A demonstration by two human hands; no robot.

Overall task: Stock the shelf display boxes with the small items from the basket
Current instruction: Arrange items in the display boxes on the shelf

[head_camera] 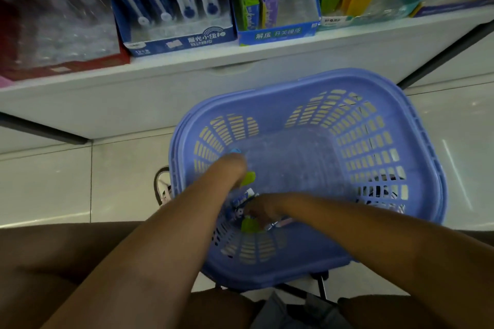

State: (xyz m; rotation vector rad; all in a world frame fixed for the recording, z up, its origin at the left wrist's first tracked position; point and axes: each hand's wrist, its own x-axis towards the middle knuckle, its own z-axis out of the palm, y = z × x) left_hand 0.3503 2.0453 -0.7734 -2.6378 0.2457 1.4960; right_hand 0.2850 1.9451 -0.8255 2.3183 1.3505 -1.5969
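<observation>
Two hands reach down into the lilac basket (307,80), among small items.

By the basket's 9 o'clock wall the left hand (232,165) sits beside a green piece (248,178); blur hides its fingers, so its grip cannot be told. At the 7 o'clock corner the right hand (263,211) bends its fingers over a blue-and-white packet (240,204), touching it, with a second green piece (250,226) just below; whether it truly grips is unclear. Display boxes (176,41) stand on the white shelf (160,80) at 12 o'clock.
</observation>
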